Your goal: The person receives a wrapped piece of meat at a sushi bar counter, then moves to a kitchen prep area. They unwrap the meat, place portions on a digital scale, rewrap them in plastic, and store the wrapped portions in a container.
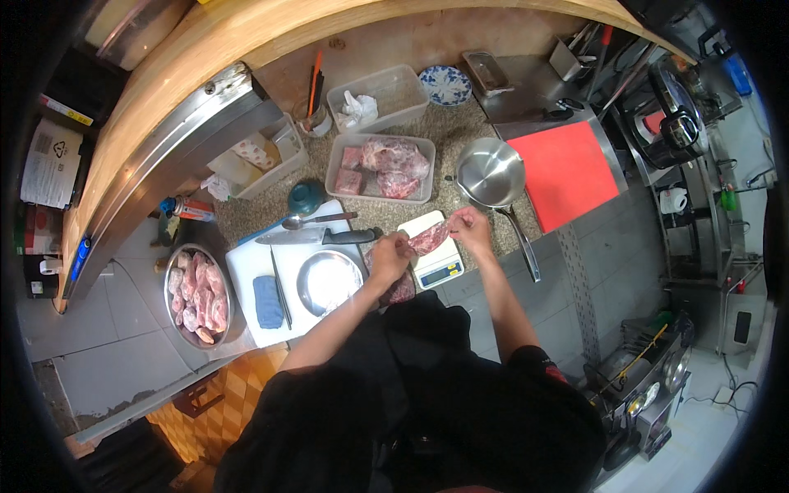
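My left hand (391,257) and my right hand (471,231) pinch the two ends of a strip of marbled raw meat (429,239), stretched over a white digital kitchen scale (436,262). Whether the meat touches the scale cannot be told. More raw meat (400,289) lies beside the scale, partly hidden by my left hand and forearm. Left of it, a white cutting board (246,259) carries a round steel dish (330,282), a black-handled kitchen knife (296,236), a spoon (320,218), a pair of chopsticks (280,286) and a folded blue cloth (267,302).
A plastic container of meat chunks (380,198) stands behind the scale. To the right are a steel saucepan (490,172), its handle over the counter edge, and a red cutting board (567,172). An oval steel bowl of meat (229,308) is at left, near a teal bowl (305,198).
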A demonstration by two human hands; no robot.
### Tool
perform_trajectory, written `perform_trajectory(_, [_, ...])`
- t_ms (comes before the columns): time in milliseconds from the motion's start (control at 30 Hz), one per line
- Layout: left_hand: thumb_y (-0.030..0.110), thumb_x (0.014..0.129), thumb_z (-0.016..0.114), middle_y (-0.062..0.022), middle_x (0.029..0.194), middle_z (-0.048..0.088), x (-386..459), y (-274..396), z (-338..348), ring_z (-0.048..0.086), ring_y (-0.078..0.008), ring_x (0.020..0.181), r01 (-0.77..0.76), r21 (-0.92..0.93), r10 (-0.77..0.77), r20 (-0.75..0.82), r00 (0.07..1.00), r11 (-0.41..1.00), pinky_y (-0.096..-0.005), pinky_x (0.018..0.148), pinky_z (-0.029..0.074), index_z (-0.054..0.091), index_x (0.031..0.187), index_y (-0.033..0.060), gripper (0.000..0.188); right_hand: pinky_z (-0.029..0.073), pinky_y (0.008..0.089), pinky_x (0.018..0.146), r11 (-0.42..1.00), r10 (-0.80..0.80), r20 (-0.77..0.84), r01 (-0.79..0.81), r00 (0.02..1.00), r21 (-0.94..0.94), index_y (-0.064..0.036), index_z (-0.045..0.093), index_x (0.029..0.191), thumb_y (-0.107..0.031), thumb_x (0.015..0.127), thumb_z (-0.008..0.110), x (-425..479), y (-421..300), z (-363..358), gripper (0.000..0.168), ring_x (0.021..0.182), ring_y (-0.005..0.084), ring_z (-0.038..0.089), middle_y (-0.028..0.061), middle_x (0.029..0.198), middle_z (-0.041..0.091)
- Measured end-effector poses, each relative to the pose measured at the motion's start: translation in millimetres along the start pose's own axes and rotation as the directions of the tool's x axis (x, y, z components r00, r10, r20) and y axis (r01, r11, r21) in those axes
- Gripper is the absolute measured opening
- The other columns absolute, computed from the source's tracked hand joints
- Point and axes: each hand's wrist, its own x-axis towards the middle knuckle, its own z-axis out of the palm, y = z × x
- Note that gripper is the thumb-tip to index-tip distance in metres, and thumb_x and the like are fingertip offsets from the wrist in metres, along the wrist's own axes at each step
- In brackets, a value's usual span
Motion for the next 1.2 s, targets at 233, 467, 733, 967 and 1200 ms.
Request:
perform_trajectory(233, [0.02,0.081,0.075,-0.0201,0.1,0.067,-25,6,-49,0.065,-0.0405,0.093,-0.155,0.239,0.178,-0.077,0.981,0.959,-0.0485,0.084,0.053,0.064,0.11,0.0037,0.035,0.054,0.0293,0.07,0.961,-0.094,-0.029,0.083,0.995,-0.263,0.001,0.065,0.105,-0.021,0.087,0.077,-1,4,-18,0.03,0.073,0.0158,0.068,0.0115,0.086,0.073])
perform_trajectory(467, [0.012,0.085,0.073,-0.017,0.092,0.07,-65,-28,-137,0.069,-0.0272,0.077,0.051,0.133,-0.019,-0.235,0.972,0.99,-0.0378,0.071,0.055,0.07,0.1,-0.0001,0.02,0.055,0.0318,0.075,0.943,-0.161,-0.192,0.094,0.968,-0.319,0.0,0.065,0.108,-0.021,0.085,0.078,-41,-17,-39,0.034,0.079,0.0192,0.069,0.0134,0.091,0.072])
perform_trajectory(733, [0.009,0.083,0.073,-0.0189,0.091,0.07,-105,-89,-164,0.071,-0.0283,0.077,0.038,0.237,-0.033,-0.026,0.999,0.971,-0.0381,0.071,0.057,0.07,0.101,-0.0003,0.02,0.056,0.0333,0.075,0.893,-0.316,-0.213,0.214,0.925,-0.395,0.001,0.065,0.107,-0.018,0.085,0.077,-61,-27,-33,0.031,0.083,0.0226,0.07,0.0148,0.095,0.072])
perform_trajectory(967, [0.013,0.083,0.071,-0.0129,0.103,0.068,-112,-85,-156,0.065,-0.0328,0.097,-0.084,0.373,0.064,0.068,0.996,0.924,-0.0438,0.083,0.053,0.07,0.109,0.0114,0.026,0.056,0.0333,0.075,0.82,-0.376,-0.163,0.246,0.912,-0.516,0.0,0.067,0.104,-0.017,0.085,0.077,-70,-38,-12,0.028,0.083,0.0241,0.07,0.0151,0.094,0.071])
perform_trajectory(1200, [0.029,0.078,0.078,-0.0157,0.106,0.064,-118,-109,-148,0.06,-0.0368,0.103,-0.135,0.598,0.134,0.046,0.99,0.79,-0.0476,0.087,0.049,0.069,0.104,0.0103,0.033,0.057,0.0338,0.068,0.849,-0.331,-0.105,0.247,0.938,-0.468,0.0,0.067,0.103,-0.016,0.084,0.077,-89,-38,12,0.027,0.082,0.0225,0.071,0.0139,0.093,0.072])
